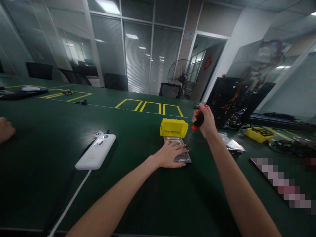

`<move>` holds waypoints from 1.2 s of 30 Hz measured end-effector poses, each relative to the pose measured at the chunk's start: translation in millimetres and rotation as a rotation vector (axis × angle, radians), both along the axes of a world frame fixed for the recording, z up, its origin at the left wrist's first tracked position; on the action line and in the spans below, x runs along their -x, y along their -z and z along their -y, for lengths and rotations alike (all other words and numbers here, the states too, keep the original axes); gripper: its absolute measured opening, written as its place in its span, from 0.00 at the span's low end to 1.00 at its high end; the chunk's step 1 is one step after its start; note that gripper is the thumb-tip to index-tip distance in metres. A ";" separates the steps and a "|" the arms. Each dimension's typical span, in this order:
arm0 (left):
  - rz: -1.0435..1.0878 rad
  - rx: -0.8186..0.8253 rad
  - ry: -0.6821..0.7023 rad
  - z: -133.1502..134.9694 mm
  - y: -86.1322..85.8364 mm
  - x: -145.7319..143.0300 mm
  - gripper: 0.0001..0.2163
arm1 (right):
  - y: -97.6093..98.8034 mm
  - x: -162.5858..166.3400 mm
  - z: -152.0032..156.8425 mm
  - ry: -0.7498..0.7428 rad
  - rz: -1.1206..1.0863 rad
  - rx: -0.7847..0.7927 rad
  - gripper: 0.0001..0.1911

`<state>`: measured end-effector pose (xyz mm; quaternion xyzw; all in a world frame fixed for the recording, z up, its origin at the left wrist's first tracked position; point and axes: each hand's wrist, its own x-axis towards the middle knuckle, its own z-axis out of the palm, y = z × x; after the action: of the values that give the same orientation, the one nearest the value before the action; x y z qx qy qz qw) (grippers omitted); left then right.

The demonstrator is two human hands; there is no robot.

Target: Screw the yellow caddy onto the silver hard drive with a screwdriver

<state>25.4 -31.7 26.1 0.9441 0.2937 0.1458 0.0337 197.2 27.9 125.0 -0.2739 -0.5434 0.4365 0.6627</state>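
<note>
My left hand (170, 154) lies flat, fingers spread, on a small grey metal device (181, 154) on the green table (138, 125), pressing it down. My right hand (206, 121) is closed round a screwdriver (197, 122) with a red and black handle. Its thin shaft slants down and its tip meets the device just beside my left fingers. A yellow plastic bin (173, 127) stands directly behind the device, touching or almost touching it.
A white power strip (96, 151) with a white cable lies to the left. Another person's hand (5, 129) shows at the left edge. A black computer case (234, 102) with wires, a second yellow tray (258, 134), a silver bag (232, 142) and a standing fan (181, 77) are at the right and back.
</note>
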 end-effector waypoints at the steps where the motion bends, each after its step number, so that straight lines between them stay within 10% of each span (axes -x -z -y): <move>1: 0.001 0.001 0.002 0.2 -0.3 0.2 0.28 | -0.6 -0.9 -0.4 -0.026 0.001 0.014 0.15; 36: 0.023 -0.014 0.010 -1.5 2.9 -0.4 0.28 | 4.4 -2.5 -6.3 0.043 0.004 -0.025 0.17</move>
<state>25.7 -30.3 23.2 0.9440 0.2877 0.1585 0.0313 199.7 34.2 120.6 -0.2779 -0.5443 0.4147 0.6741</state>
